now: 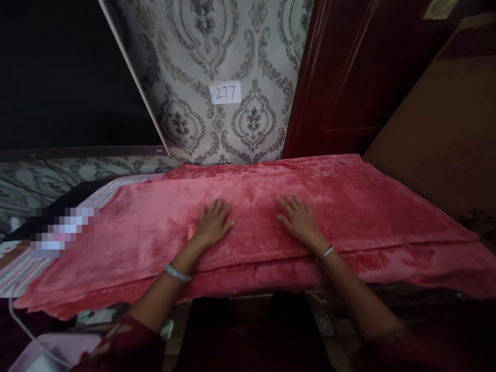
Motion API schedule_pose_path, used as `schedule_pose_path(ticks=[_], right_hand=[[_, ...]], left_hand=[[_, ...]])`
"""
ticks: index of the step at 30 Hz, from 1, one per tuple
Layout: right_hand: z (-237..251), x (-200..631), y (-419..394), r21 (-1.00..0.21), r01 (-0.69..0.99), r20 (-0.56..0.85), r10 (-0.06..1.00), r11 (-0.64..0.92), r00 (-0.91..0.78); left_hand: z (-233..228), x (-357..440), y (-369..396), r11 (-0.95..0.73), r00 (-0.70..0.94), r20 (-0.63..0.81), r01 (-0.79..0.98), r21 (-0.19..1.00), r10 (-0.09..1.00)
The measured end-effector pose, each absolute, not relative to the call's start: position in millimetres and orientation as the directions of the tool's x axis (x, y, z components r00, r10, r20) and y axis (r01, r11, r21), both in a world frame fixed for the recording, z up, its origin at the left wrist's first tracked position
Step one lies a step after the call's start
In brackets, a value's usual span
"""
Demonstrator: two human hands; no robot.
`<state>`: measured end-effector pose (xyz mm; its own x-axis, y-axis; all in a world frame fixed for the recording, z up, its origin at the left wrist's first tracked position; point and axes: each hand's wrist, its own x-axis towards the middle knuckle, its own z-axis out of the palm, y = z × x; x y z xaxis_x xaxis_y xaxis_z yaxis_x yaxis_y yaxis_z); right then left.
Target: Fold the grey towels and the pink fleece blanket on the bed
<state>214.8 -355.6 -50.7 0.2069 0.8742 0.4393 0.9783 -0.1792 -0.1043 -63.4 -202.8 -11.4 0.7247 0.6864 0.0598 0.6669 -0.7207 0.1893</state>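
Observation:
A pinkish-red plush blanket (256,227) lies spread in folded layers across the table in front of me. My left hand (214,222) rests palm down on its middle, fingers spread. To the right of it, my right hand (299,219) also lies flat on the plush, fingers stretched out and slightly blurred. Neither hand grips the fabric. A folded edge of the blanket runs along the near side, below both hands. Each wrist wears a bracelet.
Striped cloth (23,274) shows under the blanket at the left, beside a blurred-out patch. A dark screen (73,77) stands behind it. A card reading 277 (225,92) is on the patterned wall. A dark red door (341,77) and a brown panel (437,124) stand right.

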Motion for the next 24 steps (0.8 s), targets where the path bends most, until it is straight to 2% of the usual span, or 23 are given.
schedule_pose_path(ticks=[3, 7, 11, 14, 19, 24], right_hand=[[-74.4, 201.2, -348.4, -0.041, 0.983, 0.343, 0.921, -0.181, 0.184], [-90.6, 201.7, -353.3, -0.028, 0.984, 0.332, 0.927, -0.177, 0.176], [-95.5, 207.8, -354.2, -0.031, 0.984, 0.33, 0.927, -0.176, 0.176], [-98.3, 208.3, -353.3, -0.038, 0.984, 0.332, 0.926, -0.175, 0.177], [-101.7, 208.1, -352.7, -0.031, 0.985, 0.33, 0.928, -0.172, 0.173], [-107.5, 210.0, -353.5, -0.035, 0.984, 0.324, 0.93, -0.172, 0.174]], left_hand=[[-33.9, -58.7, -201.0, -0.725, 0.728, 0.03, 0.678, 0.121, 0.685], [-44.6, -64.9, -203.7, -0.734, 0.733, 0.057, 0.67, 0.111, 0.677], [-33.7, -84.4, -193.9, -0.707, 0.71, 0.001, 0.701, 0.093, 0.704], [-25.0, -124.7, -176.2, -0.601, 0.601, -0.031, 0.799, 0.028, 0.799], [-18.8, -230.1, -147.7, -0.322, 0.321, -0.032, 0.946, -0.044, 0.947], [-16.9, -311.3, -135.7, -0.042, 0.042, 0.019, 0.999, -0.03, 0.999]])
